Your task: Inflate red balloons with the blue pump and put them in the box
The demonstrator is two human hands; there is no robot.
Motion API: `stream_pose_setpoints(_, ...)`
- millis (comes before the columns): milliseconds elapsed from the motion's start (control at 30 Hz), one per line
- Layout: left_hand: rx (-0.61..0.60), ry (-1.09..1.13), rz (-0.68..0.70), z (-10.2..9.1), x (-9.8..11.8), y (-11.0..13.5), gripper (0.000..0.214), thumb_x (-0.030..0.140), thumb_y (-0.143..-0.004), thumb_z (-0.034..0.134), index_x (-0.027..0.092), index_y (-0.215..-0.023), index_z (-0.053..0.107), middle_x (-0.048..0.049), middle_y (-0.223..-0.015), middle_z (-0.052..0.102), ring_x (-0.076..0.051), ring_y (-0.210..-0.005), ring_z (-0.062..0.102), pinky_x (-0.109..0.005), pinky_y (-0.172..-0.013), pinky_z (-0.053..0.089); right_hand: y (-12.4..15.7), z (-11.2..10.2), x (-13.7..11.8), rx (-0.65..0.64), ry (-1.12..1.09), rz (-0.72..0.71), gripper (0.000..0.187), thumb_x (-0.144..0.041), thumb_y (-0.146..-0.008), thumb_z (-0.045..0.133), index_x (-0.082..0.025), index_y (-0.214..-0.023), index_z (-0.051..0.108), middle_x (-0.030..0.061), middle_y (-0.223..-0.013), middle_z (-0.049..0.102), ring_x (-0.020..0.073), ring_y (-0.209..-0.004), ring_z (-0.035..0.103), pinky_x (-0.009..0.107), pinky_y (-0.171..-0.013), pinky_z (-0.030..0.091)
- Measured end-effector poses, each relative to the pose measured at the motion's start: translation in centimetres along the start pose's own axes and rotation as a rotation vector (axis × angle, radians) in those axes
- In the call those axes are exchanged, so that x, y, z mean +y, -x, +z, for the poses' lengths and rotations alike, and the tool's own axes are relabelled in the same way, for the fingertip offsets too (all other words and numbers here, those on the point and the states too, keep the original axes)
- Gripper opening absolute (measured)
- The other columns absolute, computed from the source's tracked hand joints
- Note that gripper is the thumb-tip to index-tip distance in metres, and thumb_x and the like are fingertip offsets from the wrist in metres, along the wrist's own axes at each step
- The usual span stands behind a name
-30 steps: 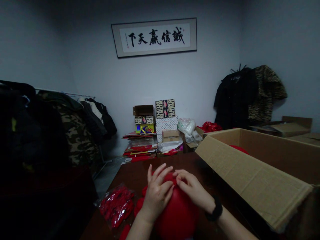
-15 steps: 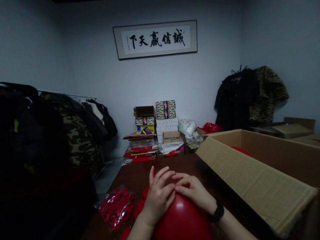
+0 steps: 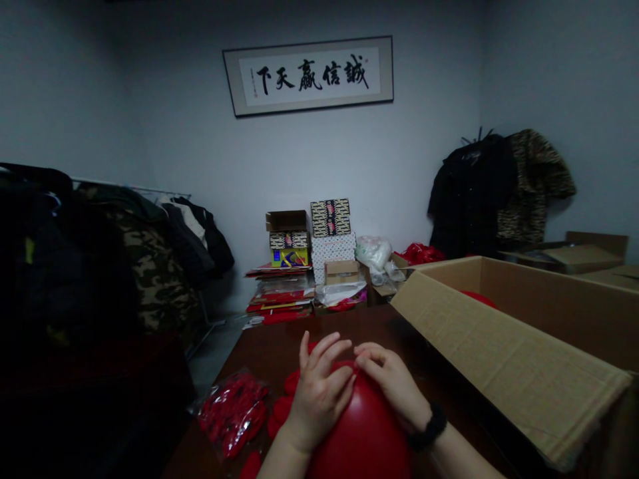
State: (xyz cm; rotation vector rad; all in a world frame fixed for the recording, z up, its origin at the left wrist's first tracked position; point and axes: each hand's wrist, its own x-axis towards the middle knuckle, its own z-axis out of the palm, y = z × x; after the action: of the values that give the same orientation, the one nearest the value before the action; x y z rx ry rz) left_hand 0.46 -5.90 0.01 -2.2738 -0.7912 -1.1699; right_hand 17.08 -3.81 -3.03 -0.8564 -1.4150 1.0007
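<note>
A large, glossy red balloon (image 3: 363, 426) is at the bottom middle of the head view, close to me; its lower part is cut off. My left hand (image 3: 322, 382) lies against its upper left side, with thumb and index finger pinched near the top and the other fingers raised. From the right, my right hand (image 3: 387, 376), a dark band at its wrist, pinches at the balloon's top. Fingers hide exactly what is gripped there. Red soft pieces (image 3: 280, 406) lie just left of my left hand.
A clear bag of red items (image 3: 234, 412) lies on the dark brown table (image 3: 349, 326). An open cardboard box (image 3: 509, 346) fills the right side, with something red inside. Stacked boxes (image 3: 332, 249) stand behind the table; clothes hang on a rack (image 3: 150, 266) at left.
My right fingertips have moved slightly right, away from the left ones, and up. The balloon's top looks more pointed and its highlight has faded. My left hand has barely moved.
</note>
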Motion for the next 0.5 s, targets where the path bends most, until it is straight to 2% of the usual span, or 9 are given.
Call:
stream_pose_setpoints(67, 0.012, 0.004, -0.016, -0.1, 0.0, 0.1, 0.014, 0.017, -0.079, 0.058, 0.026, -0.081, 0.068, -0.0032, -0.117, 0.062, -0.022, -0.118, 0.048, -0.055, -0.111, 0.013, 0.1, 0.0, 0.2, -0.044, -0.099, 0.053, 0.02, -0.041, -0.075, 0.063, -0.021, -0.075, 0.068, 0.0042, -0.1, 0.063, 0.0185, -0.091, 0.058, 0.033, -0.085, 0.043)
stream_pose_setpoints(200, 0.039, 0.018, -0.055, -0.2, -0.1, 0.3, 0.013, 0.018, -0.078, 0.058, 0.026, -0.079, 0.068, -0.0041, -0.116, 0.061, -0.023, -0.116, 0.049, -0.057, -0.109, 0.017, 0.1, -0.2, 0.3, -0.12, -0.28, 0.142, 0.032, -0.042, -0.075, 0.063, -0.021, -0.099, 0.066, 0.0036, -0.085, 0.066, 0.0166, -0.078, 0.059, 0.032, -0.077, 0.047)
stream_pose_setpoints(267, 0.04, 0.025, -0.066, -0.2, -0.2, 0.5, 0.012, 0.018, -0.078, 0.058, 0.025, -0.078, 0.068, -0.0046, -0.114, 0.062, -0.023, -0.115, 0.05, -0.058, -0.109, 0.019, -0.1, -0.4, 0.2, -0.114, -0.34, 0.15, 0.027, -0.04, -0.074, 0.063, -0.021, -0.093, 0.067, 0.0041, -0.087, 0.067, 0.0167, -0.08, 0.059, 0.032, -0.079, 0.046)
stream_pose_setpoints(333, 0.035, 0.032, -0.073, -0.1, -0.2, 0.6, 0.012, 0.018, -0.078, 0.058, 0.025, -0.076, 0.067, -0.005, -0.112, 0.063, -0.023, -0.114, 0.05, -0.058, -0.108, 0.02, -0.3, -0.8, 0.2, -0.111, -0.381, 0.134, 0.018, -0.038, -0.074, 0.062, -0.02, -0.074, 0.067, 0.0044, -0.093, 0.068, 0.018, -0.088, 0.058, 0.033, -0.083, 0.044)
stream_pose_setpoints(400, 0.035, 0.042, -0.084, 0.1, -0.2, 0.7, 0.012, 0.018, -0.078, 0.057, 0.024, -0.075, 0.067, -0.0053, -0.111, 0.063, -0.023, -0.114, 0.051, -0.058, -0.108, 0.021, -0.3, -1.2, 0.2, -0.133, -0.401, 0.12, 0.022, -0.037, -0.075, 0.06, -0.02, -0.06, 0.061, 0.0042, -0.097, 0.068, 0.0194, -0.095, 0.057, 0.034, -0.087, 0.042)
stream_pose_setpoints(500, 0.037, 0.065, -0.1, 0.3, -0.1, 0.6, 0.012, 0.018, -0.078, 0.057, 0.024, -0.075, 0.066, -0.0058, -0.111, 0.062, -0.024, -0.114, 0.051, -0.058, -0.107, 0.022, -0.2, -1.8, 0.1, -0.188, -0.399, 0.116, 0.026, -0.035, -0.076, 0.059, -0.02, -0.054, 0.057, 0.0042, -0.102, 0.067, 0.0201, -0.098, 0.056, 0.036, -0.09, 0.039)
